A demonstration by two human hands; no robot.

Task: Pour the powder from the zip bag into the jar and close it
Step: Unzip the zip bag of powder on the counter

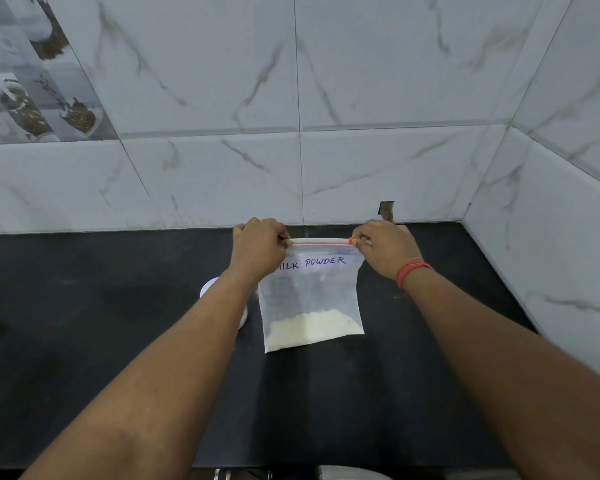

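2 hands, left hand and right hand, pinched the zip bag's top corners, powder settled below.

The zip bag is held upright above the black worktop, gripped at both top corners. It is clear plastic with a red zip strip stretched level along its top edge, and "MILK POWDER" is handwritten in blue on a white label below. Pale, cream-coloured powder is settled in the bottom third. A white jar is seen just left of the bag, mostly hidden behind a forearm.
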